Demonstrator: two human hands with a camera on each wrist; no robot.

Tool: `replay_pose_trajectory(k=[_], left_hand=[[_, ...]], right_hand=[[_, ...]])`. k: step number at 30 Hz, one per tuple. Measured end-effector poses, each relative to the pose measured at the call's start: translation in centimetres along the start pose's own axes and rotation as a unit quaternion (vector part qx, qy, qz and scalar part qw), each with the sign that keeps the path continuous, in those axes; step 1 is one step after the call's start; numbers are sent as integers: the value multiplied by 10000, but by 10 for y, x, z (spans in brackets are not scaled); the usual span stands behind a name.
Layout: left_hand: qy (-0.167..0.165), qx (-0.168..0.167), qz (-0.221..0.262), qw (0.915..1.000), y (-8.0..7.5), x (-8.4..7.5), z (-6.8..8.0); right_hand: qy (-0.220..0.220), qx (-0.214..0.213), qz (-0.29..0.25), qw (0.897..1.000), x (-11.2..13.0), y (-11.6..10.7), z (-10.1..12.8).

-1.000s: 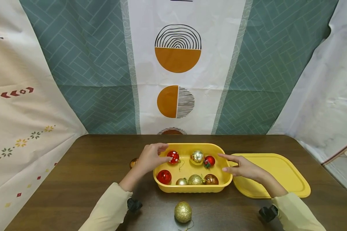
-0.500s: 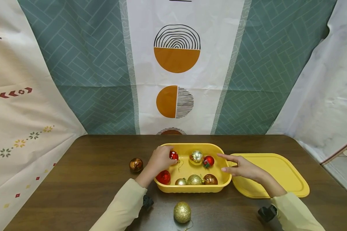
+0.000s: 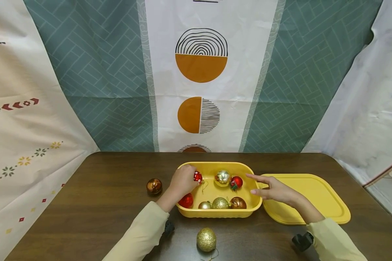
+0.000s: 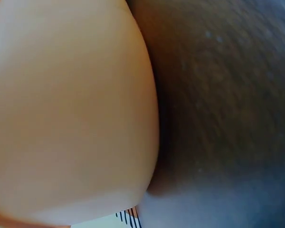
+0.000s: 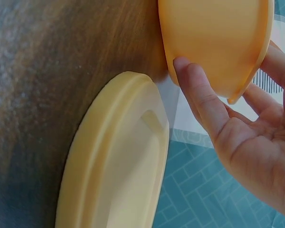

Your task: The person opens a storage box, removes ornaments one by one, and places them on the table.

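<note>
My left hand (image 3: 182, 180) reaches over the left end of a yellow plastic tub (image 3: 215, 213). Its curled fingers and thumb grip a red bauble with white dots (image 3: 198, 177), partly covered by the hand. A plain red bauble (image 3: 186, 201) lies below that wrist. Beside the tub's right end, my right hand (image 3: 274, 189) has its fingers extended and thumb spread at the rim; whether it touches is unclear. The right wrist view shows the thumb (image 5: 199, 88) by the tub wall (image 5: 213, 42). The left wrist view is mostly filled by a blurred pale-orange surface.
Inside the tub lie a shiny gold bauble (image 3: 222, 178), a small red one (image 3: 236, 182) and several more along the front. A brown bauble (image 3: 154, 186) sits left of the tub, a gold glitter bauble (image 3: 206, 240) in front. The yellow lid (image 3: 313, 197) lies right.
My left hand has moved right into the tub and closed its fingers around the dotted red bauble, uncovering the brown bauble on the table. My right hand has stayed in place.
</note>
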State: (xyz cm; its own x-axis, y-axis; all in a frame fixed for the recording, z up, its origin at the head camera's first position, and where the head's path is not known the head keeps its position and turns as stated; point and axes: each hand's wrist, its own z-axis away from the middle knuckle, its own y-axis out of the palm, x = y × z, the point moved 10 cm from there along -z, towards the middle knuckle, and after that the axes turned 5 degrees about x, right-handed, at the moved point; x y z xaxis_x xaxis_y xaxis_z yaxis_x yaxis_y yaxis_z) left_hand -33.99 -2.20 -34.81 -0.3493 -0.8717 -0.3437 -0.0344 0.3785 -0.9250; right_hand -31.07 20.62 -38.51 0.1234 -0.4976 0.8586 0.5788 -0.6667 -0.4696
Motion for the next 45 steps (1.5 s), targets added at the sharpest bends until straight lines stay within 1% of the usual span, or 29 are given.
replay_pose_trajectory(k=[4,7,11,15,17,21,23,27,30,34,37,40,45], left_hand=[[5,-27,-33,10000,-1,0,1],[67,-91,52,9999,-3,-1,2],[118,-126,364,9992,-8,0,4],[92,-73,679,9976,-15,2,9],[105,-66,788,9968,-20,3,13],[-8,-144,1040,9945,-33,11,21],[-85,-227,1146,9931,-40,17,26],[-235,-344,1499,9878,-55,31,36],[-295,-337,1814,9824,-64,43,44],[-370,-315,2047,9776,-72,61,56],[-466,-342,2060,9768,-78,77,66],[-583,-399,1963,9780,-85,92,77],[-668,-517,1880,9785,-96,112,94]], right_hand=[[-64,31,-33,10000,3,1,0],[-107,-6,104,9999,4,0,0],[-93,-91,287,9995,4,-1,-1],[-155,-94,318,9993,6,-1,0],[-209,-75,341,9992,8,0,0],[-195,-54,314,9993,9,0,1],[-191,-53,316,9993,9,-1,1],[-181,-68,340,9992,9,-2,2],[-164,-67,401,9990,9,-2,1],[-223,-75,510,9984,9,-2,1],[-218,-79,510,9984,8,-2,1],[-133,-57,407,9991,6,-1,0],[-61,-51,394,9992,5,0,0]])
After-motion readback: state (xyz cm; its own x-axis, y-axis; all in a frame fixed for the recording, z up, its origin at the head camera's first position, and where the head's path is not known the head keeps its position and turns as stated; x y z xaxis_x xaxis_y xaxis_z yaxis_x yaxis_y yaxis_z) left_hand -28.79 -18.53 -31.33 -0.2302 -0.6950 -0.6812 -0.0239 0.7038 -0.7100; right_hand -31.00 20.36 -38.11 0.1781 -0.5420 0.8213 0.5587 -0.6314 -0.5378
